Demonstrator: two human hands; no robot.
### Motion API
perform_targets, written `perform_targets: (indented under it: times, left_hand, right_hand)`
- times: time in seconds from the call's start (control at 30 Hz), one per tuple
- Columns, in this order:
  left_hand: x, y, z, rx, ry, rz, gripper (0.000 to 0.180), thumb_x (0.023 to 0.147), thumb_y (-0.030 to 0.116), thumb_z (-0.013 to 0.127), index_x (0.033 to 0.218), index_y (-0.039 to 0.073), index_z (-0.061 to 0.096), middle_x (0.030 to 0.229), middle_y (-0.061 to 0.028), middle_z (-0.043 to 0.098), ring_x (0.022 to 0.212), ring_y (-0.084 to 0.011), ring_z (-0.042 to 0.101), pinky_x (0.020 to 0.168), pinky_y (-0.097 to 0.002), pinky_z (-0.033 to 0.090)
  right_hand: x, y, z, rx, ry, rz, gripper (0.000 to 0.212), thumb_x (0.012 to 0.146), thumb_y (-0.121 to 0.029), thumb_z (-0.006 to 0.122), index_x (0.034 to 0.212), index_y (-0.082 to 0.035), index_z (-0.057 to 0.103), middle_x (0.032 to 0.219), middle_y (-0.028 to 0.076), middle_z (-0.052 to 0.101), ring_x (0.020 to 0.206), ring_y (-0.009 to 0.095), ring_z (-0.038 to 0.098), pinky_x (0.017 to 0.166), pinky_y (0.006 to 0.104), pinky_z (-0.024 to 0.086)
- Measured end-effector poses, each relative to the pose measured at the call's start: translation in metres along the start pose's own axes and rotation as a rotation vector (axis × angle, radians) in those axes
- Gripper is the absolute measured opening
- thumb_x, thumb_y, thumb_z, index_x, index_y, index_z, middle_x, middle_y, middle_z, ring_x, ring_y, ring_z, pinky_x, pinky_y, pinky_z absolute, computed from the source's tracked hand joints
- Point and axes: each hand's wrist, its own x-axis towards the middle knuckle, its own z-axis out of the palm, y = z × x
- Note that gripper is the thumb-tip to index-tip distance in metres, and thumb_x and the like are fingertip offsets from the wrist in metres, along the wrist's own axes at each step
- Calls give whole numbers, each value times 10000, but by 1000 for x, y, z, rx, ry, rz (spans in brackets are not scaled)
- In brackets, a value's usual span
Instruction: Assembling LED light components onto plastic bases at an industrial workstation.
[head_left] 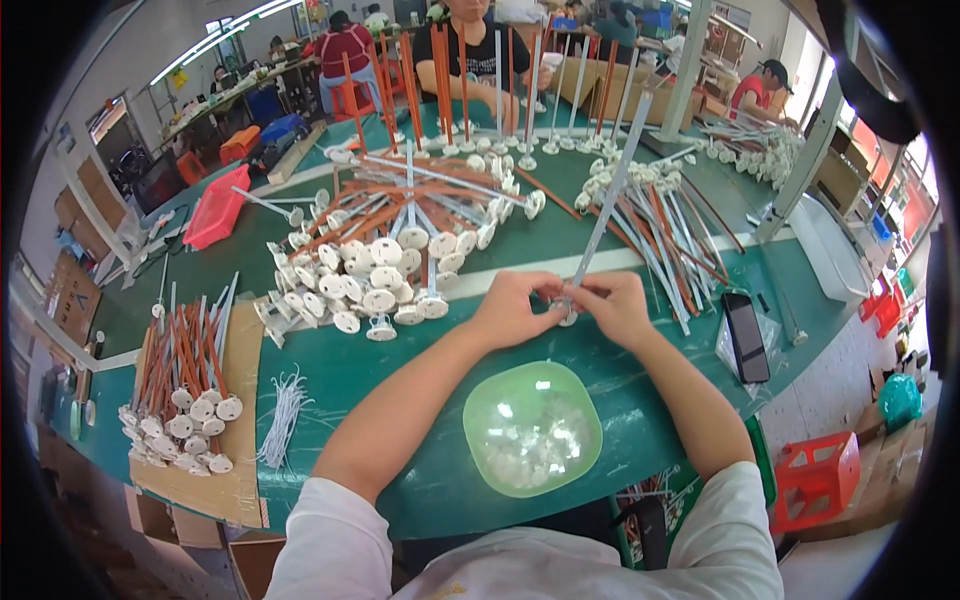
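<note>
Both hands meet over the green table in the middle of the view. My left hand (pixel 515 310) and my right hand (pixel 617 308) pinch the lower end of a long grey strip (pixel 608 195), which tilts up to the right. Beneath my fingertips shows part of a whitish round end (pixel 569 319); the fingers hide the rest of the joint. Closer to me stands a light green bowl (pixel 474 420) with small clear pieces (pixel 535 445) in it. A large pile of orange and grey strips with white disc ends (pixel 380 275) lies beyond my left hand.
Another strip pile (pixel 660 220) lies beyond my right hand, near a black phone (pixel 745 337). At left are white strings (pixel 284 420) and a bundle of strips (pixel 185 360) on cardboard (pixel 244 400). Upright strips (pixel 440 85) line the far side, where a person (pixel 485 60) sits.
</note>
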Motion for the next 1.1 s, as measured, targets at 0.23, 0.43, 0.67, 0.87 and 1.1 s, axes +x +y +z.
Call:
perform_targets:
  times: [0.23, 0.43, 0.67, 0.87, 1.1]
  left_hand:
    - [-2, -1, 0, -12, -25, 80, 455, 732, 155, 769, 1165, 85, 649, 942, -103, 730, 798, -230, 691, 715, -331, 537]
    - [0, 2, -3, 175, -114, 66, 523, 709, 180, 800, 1198, 102, 632, 990, -89, 728, 853, -290, 644, 796, -392, 516]
    - [-4, -3, 4, 170, -72, 77, 394, 748, 171, 774, 1130, 121, 692, 936, -109, 723, 820, -261, 631, 761, -370, 509]
    - [5, 12, -9, -266, -59, -199, 340, 810, 126, 742, 1145, 86, 701, 785, -15, 674, 629, -37, 556, 575, -233, 458]
    - [21, 43, -41, 262, 626, 33, 324, 760, 120, 789, 1065, 49, 705, 739, -107, 691, 570, -169, 638, 561, -283, 484]
  right_hand:
    - [-3, 17, 7, 75, 7, -15, 139, 853, -84, 706, 924, 33, 733, 755, 38, 696, 671, 72, 621, 621, 225, 501]
    - [-3, 8, 1, -124, -43, -118, 147, 816, -95, 738, 915, 14, 732, 746, 70, 705, 638, 94, 626, 615, 242, 504]
    - [-3, 11, -2, -175, -18, -166, 142, 810, -129, 747, 898, -18, 736, 735, 89, 708, 636, 132, 647, 591, 284, 515]
    - [3, -7, -2, 252, 127, -83, 163, 864, -92, 706, 954, 43, 711, 866, 68, 707, 723, 111, 638, 631, 234, 522]
    - [-18, -37, -11, -131, -1, -394, 158, 790, -103, 757, 916, -28, 696, 740, 65, 679, 652, 127, 629, 572, 269, 510]
